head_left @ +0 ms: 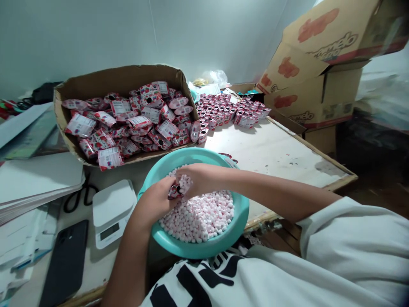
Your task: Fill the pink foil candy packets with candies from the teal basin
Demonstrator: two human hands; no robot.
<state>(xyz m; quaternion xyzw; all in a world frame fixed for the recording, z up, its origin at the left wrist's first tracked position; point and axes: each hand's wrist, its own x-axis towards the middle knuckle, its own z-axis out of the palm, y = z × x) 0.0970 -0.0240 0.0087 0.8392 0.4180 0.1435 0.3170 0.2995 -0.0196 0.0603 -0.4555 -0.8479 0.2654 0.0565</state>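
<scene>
A turquoise basin (241, 221) in front of me holds a heap of small pale pink and white candies (198, 217). Above the heap, my left hand (156, 198) grips a small red printed packet (174, 192), its opening toward my other hand. My right hand (200, 181) is cupped around a clump of the candies (185, 183), right against the packet's mouth. The fingers of both hands partly hide the packet.
Behind the basin stands a cardboard box (59, 115) full of printed packets. More packets (223, 108) stand in rows on the white table (271, 149). A white scale (113, 204), black phone (67, 260), scissors (79, 194) and papers lie left. Cartons (306, 94) are stacked right.
</scene>
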